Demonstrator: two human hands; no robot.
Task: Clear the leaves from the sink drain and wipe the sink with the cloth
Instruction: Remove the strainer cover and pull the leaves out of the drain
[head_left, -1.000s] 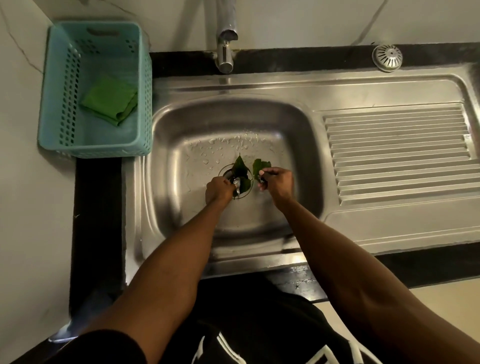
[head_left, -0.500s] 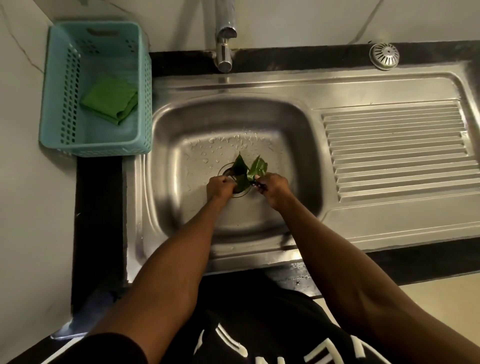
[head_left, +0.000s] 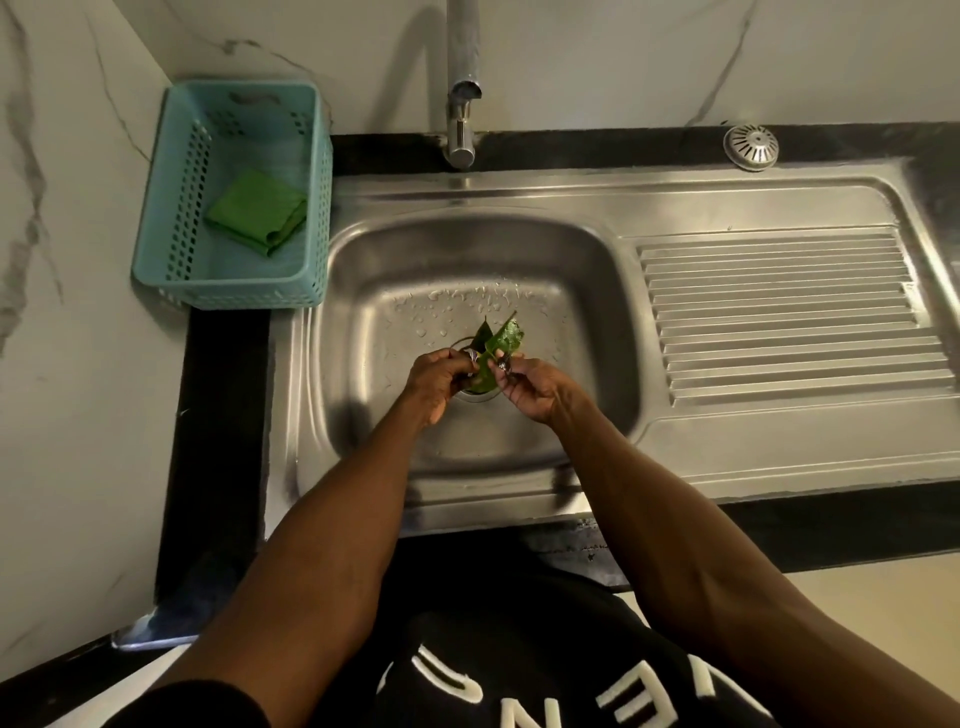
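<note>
Both my hands are inside the steel sink (head_left: 363, 426), just above the drain (head_left: 480, 397). Between them is a bunch of green leaves (head_left: 500, 340) whose tips stick up past my fingers. My left hand (head_left: 436, 384) pinches the leaves from the left, and my right hand (head_left: 530, 387) pinches them from the right. The hands and leaves cover most of the drain. A folded green cloth (head_left: 257, 212) lies in the teal basket (head_left: 171, 249) to the left of the sink.
The tap (head_left: 462, 119) rises at the back of the sink. Water drops dot the basin floor behind the drain. A ribbed draining board (head_left: 789, 312) lies to the right, with a round metal strainer (head_left: 751, 147) on the black counter behind it.
My hands have come closer together and lifted a little off the drain, and the separate leaves are now gathered into one bunch between them.
</note>
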